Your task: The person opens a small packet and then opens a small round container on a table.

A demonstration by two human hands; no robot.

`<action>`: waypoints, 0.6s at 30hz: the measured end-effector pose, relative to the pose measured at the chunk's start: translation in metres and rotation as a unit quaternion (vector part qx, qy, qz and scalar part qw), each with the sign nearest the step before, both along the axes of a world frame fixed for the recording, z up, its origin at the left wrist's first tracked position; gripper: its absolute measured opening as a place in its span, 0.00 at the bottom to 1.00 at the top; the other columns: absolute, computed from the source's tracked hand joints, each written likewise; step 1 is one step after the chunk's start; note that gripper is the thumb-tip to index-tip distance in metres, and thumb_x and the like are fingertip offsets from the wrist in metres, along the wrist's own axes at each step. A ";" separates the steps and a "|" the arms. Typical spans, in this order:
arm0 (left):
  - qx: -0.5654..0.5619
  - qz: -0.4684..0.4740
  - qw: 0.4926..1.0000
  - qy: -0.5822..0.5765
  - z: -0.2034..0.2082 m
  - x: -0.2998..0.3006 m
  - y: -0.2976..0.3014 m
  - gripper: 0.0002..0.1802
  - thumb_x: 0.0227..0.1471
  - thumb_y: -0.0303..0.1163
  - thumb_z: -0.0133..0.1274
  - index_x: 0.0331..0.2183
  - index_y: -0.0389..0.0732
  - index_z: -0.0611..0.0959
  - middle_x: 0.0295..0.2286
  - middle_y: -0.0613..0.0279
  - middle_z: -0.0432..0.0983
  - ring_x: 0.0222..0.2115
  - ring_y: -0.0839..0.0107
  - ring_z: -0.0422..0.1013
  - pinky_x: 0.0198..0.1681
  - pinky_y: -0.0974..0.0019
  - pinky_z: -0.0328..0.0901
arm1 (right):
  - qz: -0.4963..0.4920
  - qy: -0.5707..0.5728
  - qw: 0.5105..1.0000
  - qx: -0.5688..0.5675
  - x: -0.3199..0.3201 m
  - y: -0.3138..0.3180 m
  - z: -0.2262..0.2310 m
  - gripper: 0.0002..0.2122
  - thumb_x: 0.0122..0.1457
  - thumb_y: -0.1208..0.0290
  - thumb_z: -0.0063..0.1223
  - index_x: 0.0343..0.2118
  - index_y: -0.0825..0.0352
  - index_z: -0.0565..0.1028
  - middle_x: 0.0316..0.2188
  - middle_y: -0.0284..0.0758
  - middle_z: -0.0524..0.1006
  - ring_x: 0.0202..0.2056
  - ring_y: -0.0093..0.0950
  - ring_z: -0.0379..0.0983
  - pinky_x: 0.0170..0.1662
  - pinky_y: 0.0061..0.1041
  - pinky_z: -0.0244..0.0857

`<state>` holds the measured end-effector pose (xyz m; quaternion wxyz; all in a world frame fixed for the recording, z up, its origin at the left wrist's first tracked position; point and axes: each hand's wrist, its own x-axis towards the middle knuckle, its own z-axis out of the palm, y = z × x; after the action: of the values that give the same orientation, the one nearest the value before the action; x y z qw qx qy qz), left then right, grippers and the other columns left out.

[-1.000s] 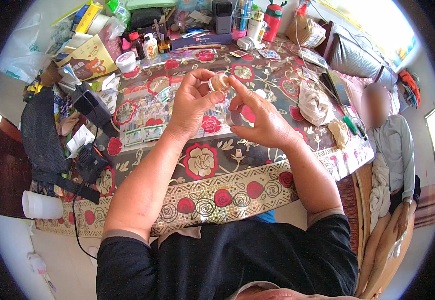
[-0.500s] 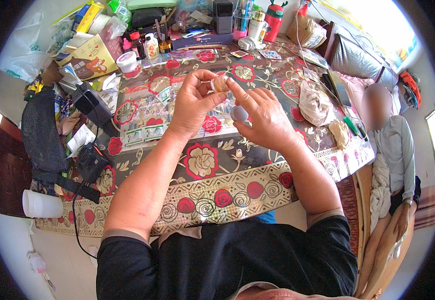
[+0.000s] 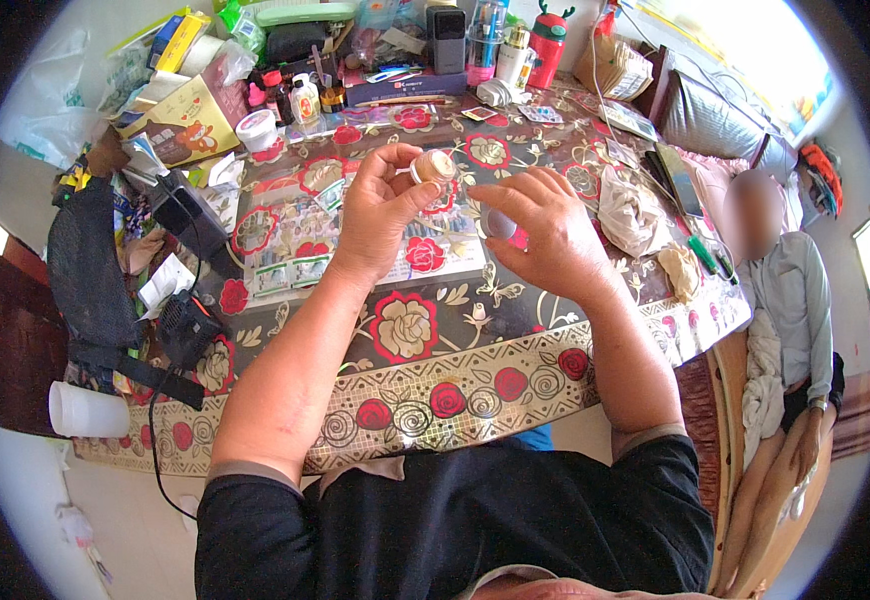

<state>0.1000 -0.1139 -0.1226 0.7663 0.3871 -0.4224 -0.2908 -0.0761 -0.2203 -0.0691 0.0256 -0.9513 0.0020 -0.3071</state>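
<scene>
Above the table my left hand (image 3: 380,205) is closed around a small round jar (image 3: 435,167) with a beige top surface, tilted toward me. My right hand (image 3: 552,235) hovers a little to the right, apart from the jar. Its index finger stretches toward the jar, while a round pale-grey lid (image 3: 501,223) sits by its thumb, held under the curled fingers. How the fingers grip the lid is partly hidden. Beneath both hands lies a dark flowered tablecloth (image 3: 405,325) with a clear cover and flat printed packets (image 3: 300,262).
Bottles (image 3: 305,100), a red flask (image 3: 548,55) and boxes crowd the far edge. A black device (image 3: 187,210) with a cable stands at left, near a white tub (image 3: 88,409). Crumpled bags (image 3: 630,212) lie at right. Another person (image 3: 800,310) sits at the right side.
My right hand has drawn back to the right, its index finger leaving the jar, and the lid moved with it. My left hand keeps the jar, now tilted more toward me.
</scene>
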 end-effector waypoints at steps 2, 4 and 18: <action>-0.006 -0.006 1.000 -0.007 -0.003 0.002 -0.001 0.18 0.48 0.25 0.54 0.41 0.38 0.68 0.37 0.59 0.71 0.40 0.68 0.71 0.45 0.67 0.67 | 0.005 -0.006 0.998 0.056 0.000 -0.005 -0.001 0.30 0.36 0.75 0.58 0.49 0.59 0.66 0.29 0.34 0.72 0.35 0.34 0.70 0.44 0.33 0.61; -0.012 -0.026 0.999 0.014 -0.003 0.001 -0.001 0.18 0.49 0.27 0.54 0.42 0.38 0.68 0.38 0.57 0.71 0.40 0.66 0.71 0.46 0.66 0.67 | 0.011 -0.011 0.986 0.166 0.000 -0.005 0.000 0.30 0.37 0.75 0.58 0.50 0.59 0.66 0.29 0.34 0.72 0.35 0.34 0.70 0.43 0.33 0.62; -0.016 -0.074 0.996 0.050 0.007 -0.007 0.005 0.17 0.51 0.30 0.52 0.43 0.37 0.69 0.38 0.58 0.73 0.38 0.68 0.72 0.42 0.69 0.68 | 0.026 0.040 0.992 0.118 0.008 0.000 -0.009 0.40 0.36 0.77 0.57 0.58 0.62 0.56 0.29 0.35 0.71 0.35 0.34 0.69 0.44 0.33 0.60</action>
<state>0.0933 -0.1089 -0.1157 0.7687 0.3274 -0.4161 -0.3589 -0.0685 -0.2203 -0.0785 0.1454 -0.9528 0.0140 -0.2660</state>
